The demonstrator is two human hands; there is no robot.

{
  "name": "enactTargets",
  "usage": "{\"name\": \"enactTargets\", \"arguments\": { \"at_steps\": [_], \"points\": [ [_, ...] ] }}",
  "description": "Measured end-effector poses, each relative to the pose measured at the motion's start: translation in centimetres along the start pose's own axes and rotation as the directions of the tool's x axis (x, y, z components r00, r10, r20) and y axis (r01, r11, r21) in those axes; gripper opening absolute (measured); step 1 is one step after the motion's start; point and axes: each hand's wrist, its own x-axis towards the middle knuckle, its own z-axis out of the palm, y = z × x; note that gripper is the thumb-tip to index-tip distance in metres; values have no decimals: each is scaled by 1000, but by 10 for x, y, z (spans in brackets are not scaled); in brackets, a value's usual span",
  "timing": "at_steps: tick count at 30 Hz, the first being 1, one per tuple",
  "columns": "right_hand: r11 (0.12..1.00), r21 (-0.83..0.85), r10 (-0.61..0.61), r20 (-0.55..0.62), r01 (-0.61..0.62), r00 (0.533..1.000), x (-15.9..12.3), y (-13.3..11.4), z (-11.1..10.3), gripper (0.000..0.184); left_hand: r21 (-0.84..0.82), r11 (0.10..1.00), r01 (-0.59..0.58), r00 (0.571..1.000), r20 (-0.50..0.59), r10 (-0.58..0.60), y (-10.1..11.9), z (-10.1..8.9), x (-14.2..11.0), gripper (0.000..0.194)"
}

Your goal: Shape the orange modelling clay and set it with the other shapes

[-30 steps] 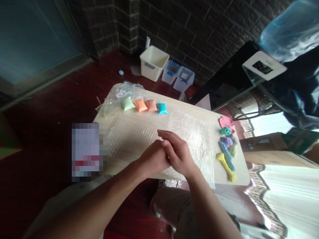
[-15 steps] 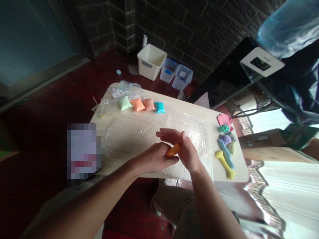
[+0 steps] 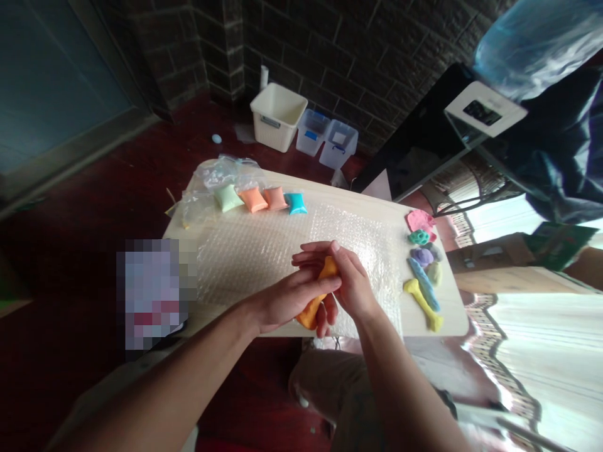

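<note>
Left fingers wrap the orange lump (image 3: 308, 314), thumb laid across its middle; curled fingertips (image 3: 322, 328) show below, probably the left hand's (image 3: 277, 304); right hand (image 3: 357, 285) cups the upper end, thumb up, long fingers (image 3: 306, 247) stretched nearly straight behind; whether the right pinches or merely rests, can't tell. Lump looks soft, long and uneven, lying aslant between both palms, held above the table's near edge.

Risks, my guess: lower end pokes out past the left hand, so a loose left grip could let the lump slip off the near edge to the floor (image 3: 245, 389); uneven thumb pressure could neck or tear it; dropped straight down, it could pick up dimples from the bubble wrap (image 3: 245, 254) on the table (image 3: 455, 317).

Further out: blue packet (image 3: 296, 203), salmon packet (image 3: 276, 198), orange packet (image 3: 254, 200) and pale green packet (image 3: 228, 198) in a row at the far side, clear bags (image 3: 223, 171) behind; right end has yellow bone shape (image 3: 424, 306), blue strip (image 3: 424, 285), purple lump (image 3: 422, 257), teal piece (image 3: 418, 236), pink piece (image 3: 418, 220); crowded there, so a stray right elbow could nudge them; cream bin (image 3: 277, 119) on the floor beyond.
</note>
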Motion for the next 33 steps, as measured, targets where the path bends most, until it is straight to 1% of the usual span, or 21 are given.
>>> {"name": "enactTargets", "arguments": {
  "at_steps": [3,8,11,14,16,17,19,21,23,25,26,27,29,30,31,32,33],
  "points": [
    [999,45,12,2,-12,1000,0,1,0,64,-4,999,-33,999,29,33,1,1,-2,50],
    [999,38,29,-7,-29,1000,-1,-2,1,65,-64,998,-21,1000,17,22,0,2,-2,44],
    [999,-2,46,53,-46,998,-2,-6,0,64,-89,996,-10,1000,-16,8,-1,1,-1,39],
    [995,-64,82,139,-74,987,-3,-5,-2,67,-79,996,45,998,-41,-48,-2,0,0,22],
    [994,-51,101,169,-94,980,-3,-3,-3,72,-121,991,50,997,-53,-56,-2,0,0,14],
    [995,-23,105,170,-102,980,-3,-2,-3,74,-153,987,44,997,-63,-54,-2,1,0,14],
    [994,52,92,144,-100,985,-1,0,-3,78,-199,979,36,994,-97,-56,-1,4,1,22],
    [992,97,68,91,-77,993,1,2,-2,79,-200,980,19,985,-162,-52,0,6,2,35],
    [995,89,49,43,-53,998,3,4,-3,77,-184,983,-24,972,-232,-20,0,8,3,50],
    [998,62,34,8,-34,999,5,7,-5,72,-158,981,-112,952,-299,61,1,6,5,58],
    [998,52,20,-9,-19,1000,6,9,-6,68,-140,976,-169,935,-337,114,2,3,6,59],
    [999,45,1,-31,0,1000,7,10,-7,62,-111,966,-232,907,-384,173,3,0,7,58],
    [999,4,-46,-94,46,995,7,11,-9,49,-21,939,-345,820,-493,290,5,-9,9,53],
    [997,-42,-68,-126,63,990,7,10,-9,42,30,925,-380,774,-538,335,6,-14,9,51],
    [992,-101,-83,-133,70,988,6,9,-9,37,76,915,-397,738,-567,367,6,-18,10,49],
    [985,-159,-84,-109,66,991,6,8,-8,35,107,910,-401,720,-577,385,6,-21,9,49],
    [977,-208,-69,-53,56,996,5,6,-6,35,126,912,-390,726,-567,389,6,-23,9,50]
  ]
}}
